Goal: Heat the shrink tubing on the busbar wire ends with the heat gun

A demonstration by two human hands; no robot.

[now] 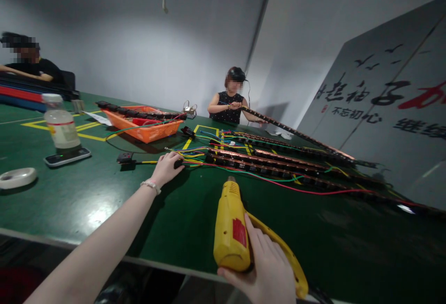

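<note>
The left hand (167, 168) is covering part of the wires (195, 156), and the right hand (266, 262) is hiding part of the heat gun (230, 229). The frame's edges are cutting the cord (318, 292) and the wall sign (379, 102). The bottle label (63, 133) is looking too blurred for reading.

From here I see smooth plastic on the yellow pistol-shaped heat gun (228, 229), gloss on the flat green tabletop (104, 218).

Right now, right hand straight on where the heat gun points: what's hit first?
With the heat gun leading, likely the loose wires beside the near black strip; height above the table is unclear.
</note>
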